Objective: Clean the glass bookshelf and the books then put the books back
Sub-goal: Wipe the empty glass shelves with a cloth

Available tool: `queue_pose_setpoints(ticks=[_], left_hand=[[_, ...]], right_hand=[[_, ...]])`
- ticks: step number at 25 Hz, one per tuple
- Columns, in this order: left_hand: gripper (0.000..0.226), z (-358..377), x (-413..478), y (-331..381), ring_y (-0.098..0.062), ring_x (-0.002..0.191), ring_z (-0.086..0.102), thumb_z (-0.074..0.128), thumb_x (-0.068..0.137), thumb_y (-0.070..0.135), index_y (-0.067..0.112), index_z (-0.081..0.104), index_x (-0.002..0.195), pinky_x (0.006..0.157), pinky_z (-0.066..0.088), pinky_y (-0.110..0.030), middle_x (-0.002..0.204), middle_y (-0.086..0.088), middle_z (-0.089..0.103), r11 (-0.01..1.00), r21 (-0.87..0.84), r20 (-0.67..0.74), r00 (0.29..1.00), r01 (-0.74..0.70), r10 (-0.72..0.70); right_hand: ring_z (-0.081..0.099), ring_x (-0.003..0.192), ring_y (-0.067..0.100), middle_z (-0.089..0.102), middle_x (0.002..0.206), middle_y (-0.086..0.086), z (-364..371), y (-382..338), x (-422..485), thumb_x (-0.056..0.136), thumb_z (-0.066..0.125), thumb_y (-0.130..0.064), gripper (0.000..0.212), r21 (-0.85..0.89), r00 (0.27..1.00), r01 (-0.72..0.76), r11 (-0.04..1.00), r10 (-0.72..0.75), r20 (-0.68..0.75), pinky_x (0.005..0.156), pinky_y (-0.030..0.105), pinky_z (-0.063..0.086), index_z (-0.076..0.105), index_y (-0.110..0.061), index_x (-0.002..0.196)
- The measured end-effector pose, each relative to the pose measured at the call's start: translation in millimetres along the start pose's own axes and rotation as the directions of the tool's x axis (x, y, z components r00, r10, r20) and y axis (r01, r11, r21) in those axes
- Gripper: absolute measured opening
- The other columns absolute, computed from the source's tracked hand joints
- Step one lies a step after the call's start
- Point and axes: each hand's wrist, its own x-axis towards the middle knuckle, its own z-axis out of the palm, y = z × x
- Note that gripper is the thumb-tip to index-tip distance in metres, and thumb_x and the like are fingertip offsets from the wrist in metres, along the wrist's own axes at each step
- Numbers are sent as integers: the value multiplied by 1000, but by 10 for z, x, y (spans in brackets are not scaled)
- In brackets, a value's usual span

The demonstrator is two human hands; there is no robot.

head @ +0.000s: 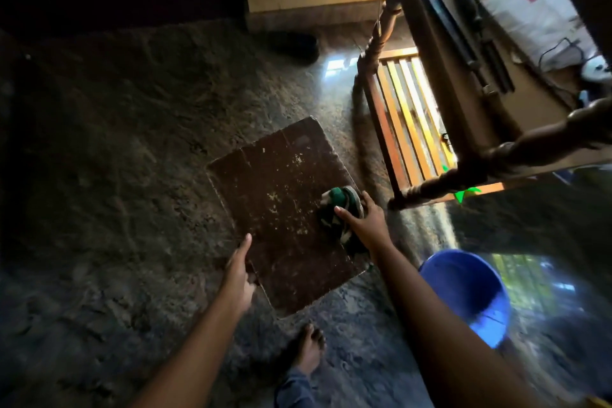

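Low in the frame, the left hand (239,270) rests with straight fingers on the left edge of the brown book (281,209), its grip apart. The right hand (362,220) has its grip clamped on a soft cloth (337,205), which it presses on the book's right side. The book lies flat on the floor (116,175) in the middle of the frame. It looks stiff and rather heavy, with a worn cover, so I would lift it by both long edges.

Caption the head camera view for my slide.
Right hand holds a green cloth on a worn brown book; left hand steadies its edge.
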Motion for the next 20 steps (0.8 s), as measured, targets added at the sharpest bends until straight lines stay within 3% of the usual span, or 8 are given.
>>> queue_pose_setpoints(ticks=[1,4,7,10,12,14,18,20], left_hand=[[101,-69,-13,31,-29,133,38,72,55,71,22,44,139,108,32,-51,146,-5,41,997,75,12,1000,1,-2],[57,-290,-221,205,-28,129,43,56,89,45,18,45,137,109,30,-49,143,-4,44,952,307,76,997,-14,-10],[41,-531,-587,401,-27,127,45,47,97,28,13,45,135,102,32,-40,140,-5,46,795,600,149,989,-87,-4],[37,-820,-957,510,-30,123,48,47,97,13,0,48,131,95,37,-37,136,-14,49,574,795,226,974,-197,23],[34,-980,-1117,461,-31,114,51,48,95,4,-8,50,126,93,40,-36,132,-23,51,425,870,268,963,-249,15],[32,-1068,-1261,312,-28,103,51,48,95,3,-8,51,124,87,44,-35,130,-25,52,238,926,309,951,-293,-31],[28,-887,-1779,-312,-22,85,52,41,99,9,3,51,125,49,41,-16,101,-10,57,-42,881,452,866,-471,-215],[18,-768,-2060,-762,-15,69,50,40,100,16,12,51,113,49,39,-21,87,-1,55,-178,825,466,824,-537,-322]], right_hand=[[34,132,25,29,145,10,59,39,-210,80,70,-38,75,12,994,16,1000,-14,-105,109,38,32,35,-18,143],[44,121,27,43,131,17,273,180,-1020,83,69,-21,50,104,936,30,994,9,-352,95,22,33,51,-5,127],[56,104,25,60,114,18,512,349,-1857,84,68,-13,37,299,917,-148,943,244,-314,79,21,36,58,-1,118],[62,96,25,66,104,15,801,506,-2742,84,67,-11,27,428,889,-293,855,408,-207,77,26,45,61,-3,110],[57,87,18,64,97,8,887,597,-3286,86,64,-8,26,430,884,-321,844,429,-184,66,15,44,59,-1,110],[53,88,15,60,92,0,910,709,-3760,87,64,-12,31,293,905,-330,897,389,-173,57,4,37,58,-2,116],[56,109,21,60,121,8,1038,1250,-4761,86,66,-22,44,223,865,-372,901,423,-269,80,20,39,55,-13,128],[55,111,20,58,125,9,1260,1637,-5342,86,66,-22,45,368,783,-402,838,523,-335,79,21,36,54,-14,129]])
